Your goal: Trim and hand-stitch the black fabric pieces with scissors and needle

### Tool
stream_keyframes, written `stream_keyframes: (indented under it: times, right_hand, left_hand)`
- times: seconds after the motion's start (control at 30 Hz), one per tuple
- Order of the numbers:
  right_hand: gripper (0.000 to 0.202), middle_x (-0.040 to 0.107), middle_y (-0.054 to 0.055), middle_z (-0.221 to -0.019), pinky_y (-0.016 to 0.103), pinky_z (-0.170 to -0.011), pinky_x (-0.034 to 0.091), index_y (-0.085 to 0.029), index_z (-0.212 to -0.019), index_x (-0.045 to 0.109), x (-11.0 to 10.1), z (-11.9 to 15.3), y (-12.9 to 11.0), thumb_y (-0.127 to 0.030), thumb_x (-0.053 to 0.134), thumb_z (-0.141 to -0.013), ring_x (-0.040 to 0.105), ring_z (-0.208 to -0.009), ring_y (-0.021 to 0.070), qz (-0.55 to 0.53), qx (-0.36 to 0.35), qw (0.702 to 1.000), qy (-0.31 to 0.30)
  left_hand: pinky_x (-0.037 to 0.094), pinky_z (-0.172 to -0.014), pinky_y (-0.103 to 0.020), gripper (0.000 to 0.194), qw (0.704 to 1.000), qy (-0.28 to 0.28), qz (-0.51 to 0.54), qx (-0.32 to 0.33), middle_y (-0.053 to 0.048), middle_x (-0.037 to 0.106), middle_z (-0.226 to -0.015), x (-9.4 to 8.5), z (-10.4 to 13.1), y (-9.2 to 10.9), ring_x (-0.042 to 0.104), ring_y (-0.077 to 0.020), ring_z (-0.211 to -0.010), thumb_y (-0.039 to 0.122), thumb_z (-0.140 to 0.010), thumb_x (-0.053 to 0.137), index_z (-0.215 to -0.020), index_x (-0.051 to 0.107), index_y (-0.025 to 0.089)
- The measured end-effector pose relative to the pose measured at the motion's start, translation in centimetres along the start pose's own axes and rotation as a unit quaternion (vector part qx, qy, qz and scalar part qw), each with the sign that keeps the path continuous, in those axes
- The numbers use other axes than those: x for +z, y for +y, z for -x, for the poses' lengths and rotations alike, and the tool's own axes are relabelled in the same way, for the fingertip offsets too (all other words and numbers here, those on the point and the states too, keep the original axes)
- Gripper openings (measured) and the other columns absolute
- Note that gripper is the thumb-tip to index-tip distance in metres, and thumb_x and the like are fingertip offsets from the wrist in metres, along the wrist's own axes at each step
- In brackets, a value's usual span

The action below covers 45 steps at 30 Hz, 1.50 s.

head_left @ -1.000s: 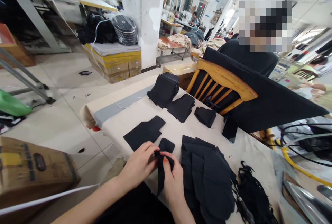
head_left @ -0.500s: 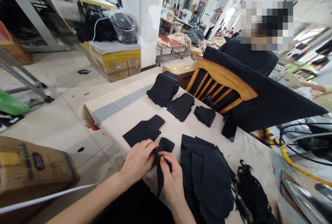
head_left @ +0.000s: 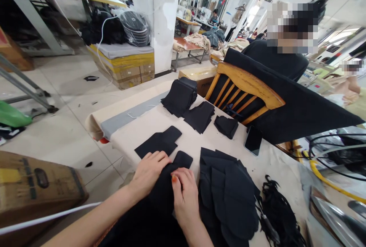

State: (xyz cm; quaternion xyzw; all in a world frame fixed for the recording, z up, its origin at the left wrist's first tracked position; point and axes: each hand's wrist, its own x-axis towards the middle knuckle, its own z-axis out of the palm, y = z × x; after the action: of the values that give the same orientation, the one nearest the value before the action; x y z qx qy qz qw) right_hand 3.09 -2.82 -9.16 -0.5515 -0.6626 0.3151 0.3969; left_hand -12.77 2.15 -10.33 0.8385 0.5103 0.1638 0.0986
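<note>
A black fabric piece lies at the near edge of the table, its lower part merging with the dark clothing below. My left hand grips its left side, fingers curled over the edge. My right hand pinches it near the middle, thumb beside the bent fingers; the exact contact is partly hidden. Just beyond my left hand another cut black piece rests flat. Right of my right hand spreads a fanned pile of black fabric pieces.
Farther back are a tall black stack, a smaller stack, a folded black bundle and a phone. Black strips and an iron lie right. A wooden chair and a seated person are beyond.
The fabric between my hands has gone from folded and bunched to spread wider. My left hand has shifted slightly left, and the hands are farther apart.
</note>
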Motion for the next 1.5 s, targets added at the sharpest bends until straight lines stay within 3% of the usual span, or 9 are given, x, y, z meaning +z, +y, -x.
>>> stream_keyframes:
  times: [0.2, 0.4, 0.57, 0.77, 1.07, 1.23, 1.33, 1.5]
  right_hand:
    - [0.029, 0.062, 0.008, -0.098, 0.036, -0.081, 0.05, -0.02, -0.114, 0.064, 0.4, -0.2, 0.4, -0.016, 0.045, -0.092, 0.056, -0.096, 0.0237, 0.148, 0.0, 0.988, -0.036]
    - [0.039, 0.061, 0.011, -0.099, 0.038, -0.078, 0.053, -0.016, -0.123, 0.06, 0.4, -0.2, 0.1, -0.009, 0.042, -0.089, 0.055, -0.097, 0.0264, 0.223, -0.024, 0.972, -0.071]
    - [0.042, 0.06, 0.012, -0.098, 0.039, -0.076, 0.054, -0.013, -0.126, 0.058, 0.5, -0.5, 0.3, -0.007, 0.041, -0.088, 0.055, -0.094, 0.0267, 0.247, -0.055, 0.965, -0.073]
    - [0.045, 0.058, 0.012, -0.094, 0.041, -0.076, 0.053, -0.015, -0.127, 0.059, 0.6, -0.6, 0.6, -0.004, 0.042, -0.086, 0.054, -0.091, 0.0268, 0.259, -0.063, 0.961, -0.071]
    - [0.053, 0.055, 0.011, -0.096, 0.041, -0.076, 0.052, -0.016, -0.13, 0.055, 0.5, -0.4, 0.7, 0.0, 0.044, -0.082, 0.051, -0.093, 0.0267, 0.238, -0.063, 0.965, -0.09]
    - [0.059, 0.054, 0.011, -0.094, 0.042, -0.075, 0.051, -0.016, -0.131, 0.054, 0.6, -0.6, 0.1, 0.003, 0.045, -0.076, 0.05, -0.09, 0.0264, 0.25, -0.056, 0.962, -0.098]
    - [0.056, 0.055, 0.01, -0.095, 0.04, -0.075, 0.051, -0.017, -0.12, 0.061, 0.0, -0.6, 0.1, 0.004, 0.044, -0.072, 0.05, -0.091, 0.0257, 0.233, -0.06, 0.965, -0.108]
    - [0.036, 0.061, 0.004, -0.092, 0.028, -0.076, 0.048, -0.02, -0.092, 0.063, -1.3, -1.9, 1.0, 0.003, 0.041, -0.076, 0.057, -0.087, 0.0178, 0.149, -0.039, 0.985, -0.081]
  left_hand:
    - [0.037, -0.073, -0.033, 0.018, 0.999, 0.004, -0.025, 0.028, -0.005, 0.065, -0.097, 0.5, 0.2, -0.6, 0.056, -0.0206, -0.084, 0.012, -0.094, 0.047, -0.102, 0.061, 0.019]
    - [0.039, -0.069, -0.033, 0.025, 0.998, 0.0, -0.058, 0.019, -0.006, 0.063, -0.088, 0.7, 0.1, -0.7, 0.055, -0.0207, -0.074, 0.012, -0.097, 0.037, -0.093, 0.061, 0.016]
    - [0.039, -0.067, -0.034, 0.029, 0.997, -0.012, -0.075, 0.023, -0.006, 0.061, -0.084, 0.2, -0.5, -0.8, 0.056, -0.0212, -0.072, 0.014, -0.096, 0.034, -0.082, 0.059, 0.017]
    - [0.041, -0.068, -0.031, 0.015, 0.998, -0.022, -0.04, 0.038, -0.002, 0.06, -0.089, -0.9, -0.5, -0.6, 0.056, -0.0179, -0.075, 0.018, -0.092, 0.045, -0.088, 0.059, 0.02]
    - [0.045, -0.061, -0.03, 0.026, 0.999, -0.008, -0.035, -0.007, -0.004, 0.057, -0.082, -0.5, -0.5, -1.9, 0.058, -0.0188, -0.066, 0.017, -0.096, 0.036, -0.087, 0.06, 0.017]
    - [0.052, -0.073, -0.028, 0.026, 0.999, 0.023, 0.014, -0.021, -0.006, 0.06, -0.097, -1.2, 0.3, -0.4, 0.062, -0.0176, -0.084, 0.017, -0.099, 0.03, -0.101, 0.056, 0.018]
    - [0.052, -0.086, -0.027, 0.028, 0.999, 0.018, 0.042, 0.01, -0.006, 0.064, -0.108, -0.7, 1.4, 1.3, 0.061, -0.0167, -0.099, 0.014, -0.097, 0.032, -0.112, 0.055, 0.02]
    - [0.052, -0.092, -0.041, 0.03, 0.999, 0.026, 0.022, 0.011, -0.01, 0.067, -0.119, 1.0, 2.9, 2.0, 0.057, -0.0245, -0.109, 0.015, -0.095, 0.042, -0.12, 0.058, 0.017]
